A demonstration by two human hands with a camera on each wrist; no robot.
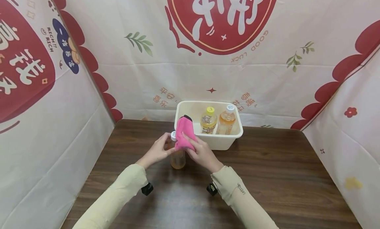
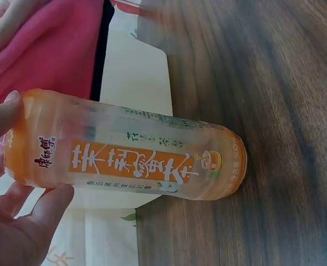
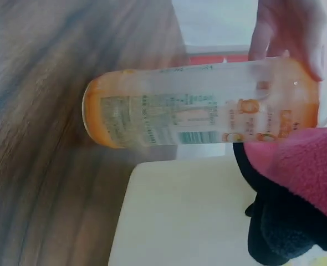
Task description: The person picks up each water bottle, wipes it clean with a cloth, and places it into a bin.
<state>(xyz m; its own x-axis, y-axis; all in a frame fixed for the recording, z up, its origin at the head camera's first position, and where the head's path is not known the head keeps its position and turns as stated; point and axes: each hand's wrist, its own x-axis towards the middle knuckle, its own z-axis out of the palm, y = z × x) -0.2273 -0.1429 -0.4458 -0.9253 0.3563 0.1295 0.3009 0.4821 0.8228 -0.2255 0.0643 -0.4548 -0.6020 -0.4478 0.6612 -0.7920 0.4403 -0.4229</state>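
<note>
An orange drink bottle [image 1: 178,159] with a white cap stands upright on the brown table [image 1: 267,176], just in front of a cream bin [image 1: 219,141]. My left hand [image 1: 158,150] grips its upper part; in the left wrist view the bottle [image 2: 130,152] shows an orange label and my fingers [image 2: 19,216] curl round its top end. My right hand [image 1: 202,151] holds a pink cloth [image 1: 184,133] with a black edge against the bottle's top. The right wrist view shows the bottle [image 3: 197,113] and the cloth [image 3: 302,183] beside it.
The cream bin holds two upright bottles, one with a yellow cap [image 1: 208,119] and one with a white cap [image 1: 227,120]. Printed fabric walls [image 1: 44,107] close in the table on the left, back and right. Bare wood lies to the right and front.
</note>
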